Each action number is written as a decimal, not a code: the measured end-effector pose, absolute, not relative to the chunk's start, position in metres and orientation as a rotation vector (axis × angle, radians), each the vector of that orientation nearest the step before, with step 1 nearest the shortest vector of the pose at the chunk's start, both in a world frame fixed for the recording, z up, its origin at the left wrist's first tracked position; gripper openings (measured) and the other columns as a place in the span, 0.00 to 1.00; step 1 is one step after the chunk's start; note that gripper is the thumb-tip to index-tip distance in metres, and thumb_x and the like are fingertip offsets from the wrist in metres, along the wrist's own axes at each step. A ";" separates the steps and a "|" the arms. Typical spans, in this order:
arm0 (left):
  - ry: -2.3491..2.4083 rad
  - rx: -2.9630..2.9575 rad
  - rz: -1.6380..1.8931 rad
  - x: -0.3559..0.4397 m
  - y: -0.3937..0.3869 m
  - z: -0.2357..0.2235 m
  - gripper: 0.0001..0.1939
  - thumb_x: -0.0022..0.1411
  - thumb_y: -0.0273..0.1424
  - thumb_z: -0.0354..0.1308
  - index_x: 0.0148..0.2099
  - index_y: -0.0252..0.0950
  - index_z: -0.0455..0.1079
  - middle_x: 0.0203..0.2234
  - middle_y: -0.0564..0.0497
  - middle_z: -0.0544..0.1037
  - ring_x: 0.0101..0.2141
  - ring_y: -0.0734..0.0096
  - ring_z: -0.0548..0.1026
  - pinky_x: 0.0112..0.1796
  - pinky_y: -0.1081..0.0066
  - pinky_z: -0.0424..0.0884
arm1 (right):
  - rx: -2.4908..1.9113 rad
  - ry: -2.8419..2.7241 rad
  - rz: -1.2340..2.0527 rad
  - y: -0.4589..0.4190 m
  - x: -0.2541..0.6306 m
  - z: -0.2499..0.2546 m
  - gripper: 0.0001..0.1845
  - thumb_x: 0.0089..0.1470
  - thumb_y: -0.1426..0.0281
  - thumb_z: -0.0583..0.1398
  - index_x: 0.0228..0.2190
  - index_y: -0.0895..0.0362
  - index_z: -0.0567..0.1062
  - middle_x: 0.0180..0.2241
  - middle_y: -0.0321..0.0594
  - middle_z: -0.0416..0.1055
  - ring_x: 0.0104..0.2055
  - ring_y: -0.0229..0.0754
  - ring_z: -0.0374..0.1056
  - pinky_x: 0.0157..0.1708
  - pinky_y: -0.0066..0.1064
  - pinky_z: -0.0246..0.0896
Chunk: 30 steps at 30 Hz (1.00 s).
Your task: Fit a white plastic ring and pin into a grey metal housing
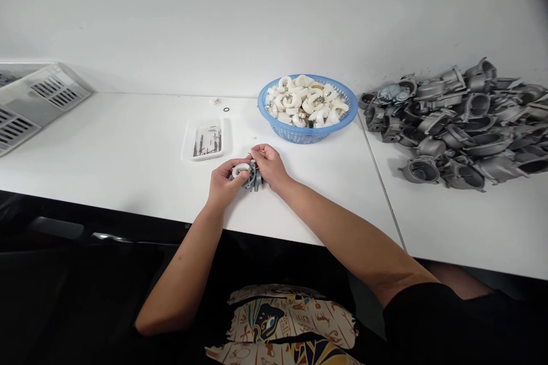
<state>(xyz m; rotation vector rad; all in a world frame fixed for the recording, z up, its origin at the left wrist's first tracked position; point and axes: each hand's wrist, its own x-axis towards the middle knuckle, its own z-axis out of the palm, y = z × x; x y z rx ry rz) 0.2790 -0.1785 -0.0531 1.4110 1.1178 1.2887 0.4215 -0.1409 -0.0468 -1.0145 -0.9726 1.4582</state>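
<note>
My left hand [223, 179] is closed around a small grey metal housing [252, 178] that has a white curved plastic piece [240, 169] seated in it, held just above the white table [128, 148]. My right hand [269, 164] pinches at the top of the same housing with thumb and fingertips together; whatever small item sits between them is too small to make out. Both hands meet near the table's front edge.
A small white tray [207, 139] of thin metal pins lies just behind my hands. A blue basket [308, 130] of white curved pieces stands behind right. A heap of grey metal housings [462, 125] covers the right table. A white vented crate [34, 102] sits far left. A black O-ring [226, 109] lies near the wall.
</note>
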 end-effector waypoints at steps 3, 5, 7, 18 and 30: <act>1.066 1.380 1.310 0.279 -0.177 -0.055 0.19 0.52 0.39 0.70 0.45 0.36 0.78 0.48 0.44 0.80 0.53 0.54 0.75 0.52 0.62 0.70 | -1.024 -0.964 1.459 -0.141 0.421 -0.045 0.02 0.57 0.71 0.58 0.33 0.56 0.67 0.26 0.31 0.73 0.25 0.33 0.66 0.29 0.25 0.62; 1.062 1.370 1.298 0.278 -0.176 -0.056 0.21 0.49 0.38 0.72 0.45 0.36 0.77 0.47 0.44 0.80 0.51 0.55 0.76 0.50 0.63 0.72 | -1.033 -0.966 1.461 -0.141 0.421 -0.045 0.02 0.58 0.72 0.57 0.33 0.56 0.67 0.26 0.31 0.73 0.24 0.33 0.65 0.29 0.25 0.61; 1.084 1.372 1.275 0.278 -0.176 -0.056 0.22 0.47 0.37 0.73 0.45 0.36 0.77 0.47 0.44 0.81 0.48 0.56 0.78 0.47 0.63 0.73 | -1.040 -0.973 1.458 -0.141 0.421 -0.044 0.02 0.58 0.71 0.58 0.33 0.56 0.67 0.26 0.32 0.73 0.24 0.33 0.64 0.29 0.25 0.61; 1.177 1.583 1.202 0.283 -0.189 -0.040 0.28 0.51 0.37 0.71 0.54 0.37 0.76 0.51 0.44 0.78 0.54 0.53 0.74 0.55 0.58 0.70 | -1.064 -0.996 1.449 -0.140 0.422 -0.045 0.03 0.58 0.70 0.58 0.33 0.56 0.68 0.25 0.30 0.71 0.25 0.34 0.65 0.30 0.26 0.61; 1.271 2.084 1.053 0.279 -0.196 -0.039 0.39 0.55 0.43 0.68 0.66 0.47 0.61 0.61 0.45 0.68 0.61 0.52 0.63 0.62 0.53 0.60 | -0.979 -0.979 1.463 -0.139 0.422 -0.051 0.07 0.56 0.67 0.60 0.35 0.54 0.67 0.28 0.32 0.74 0.27 0.36 0.69 0.31 0.28 0.65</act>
